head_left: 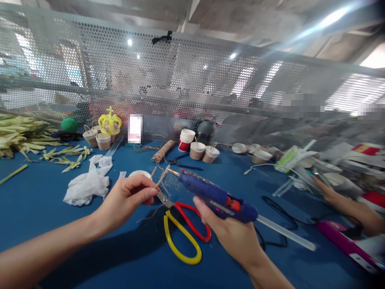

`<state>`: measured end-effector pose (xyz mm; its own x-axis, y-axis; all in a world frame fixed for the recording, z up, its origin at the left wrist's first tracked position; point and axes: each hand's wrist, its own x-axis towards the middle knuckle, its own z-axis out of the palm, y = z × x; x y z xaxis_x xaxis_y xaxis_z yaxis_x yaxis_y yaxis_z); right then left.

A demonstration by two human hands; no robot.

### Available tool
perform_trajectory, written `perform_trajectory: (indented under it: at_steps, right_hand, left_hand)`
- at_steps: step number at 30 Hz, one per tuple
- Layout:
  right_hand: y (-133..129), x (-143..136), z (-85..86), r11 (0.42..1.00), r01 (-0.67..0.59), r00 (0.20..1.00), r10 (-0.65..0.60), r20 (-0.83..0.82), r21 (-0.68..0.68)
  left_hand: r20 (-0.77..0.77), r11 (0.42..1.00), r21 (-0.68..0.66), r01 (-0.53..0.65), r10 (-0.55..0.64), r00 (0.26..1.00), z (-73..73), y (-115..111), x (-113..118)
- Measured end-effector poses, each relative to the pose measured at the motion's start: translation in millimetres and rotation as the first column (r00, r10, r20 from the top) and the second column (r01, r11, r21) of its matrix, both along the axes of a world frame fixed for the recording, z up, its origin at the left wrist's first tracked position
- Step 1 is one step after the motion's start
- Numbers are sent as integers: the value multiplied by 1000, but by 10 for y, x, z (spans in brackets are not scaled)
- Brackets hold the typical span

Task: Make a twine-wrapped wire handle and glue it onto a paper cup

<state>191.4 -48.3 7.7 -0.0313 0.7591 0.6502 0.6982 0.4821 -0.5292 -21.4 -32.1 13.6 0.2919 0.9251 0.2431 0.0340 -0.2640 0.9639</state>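
My left hand (129, 196) pinches a short length of twine (161, 178) between thumb and fingers, its end pointing up. In my right hand (231, 237) is a blue hot glue gun (216, 194), with a clear glue stick out of its back. The metal nozzle is at the twine's upper end; whether they touch I cannot tell. Beneath, on the blue table, lie scissors (183, 233) with one red and one yellow handle, their blades partly hidden by my left hand. A white-rimmed cup (140, 174) stands behind my left fingers, mostly hidden.
A twine roll (163, 151), pliers (188, 162) and twine-wrapped cups (197, 151) stand farther back. Crumpled white plastic (87, 182) and pale green stalks (21, 134) lie left. At right are another person's hand (339, 200), a purple power strip (345, 243) and a black cord (282, 210).
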Motion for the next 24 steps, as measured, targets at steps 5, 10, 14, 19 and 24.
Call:
perform_trajectory:
  at_steps: [5,10,14,19,24]
  right_hand:
    - [-3,-66,20,999,-50,998,50,-42,-10]
    - [33,18,1,998,-48,999,47,18,36]
    - [39,34,-6,998,-55,998,54,18,42]
    - [5,-60,78,994,-105,994,104,-36,-35]
    - [-16,-98,164,984,-155,987,151,-56,-89]
  left_hand:
    - [14,1000,-3,-11,11,1000,11,-6,8]
    - [13,1000,4,-4,4,1000,16,-6,6]
    - [14,1000,-8,-9,9,1000,16,-5,4]
    - [43,1000,-14,-10,10,999,18,-5,7]
    - [15,1000,-9,-11,11,1000,24,-9,6]
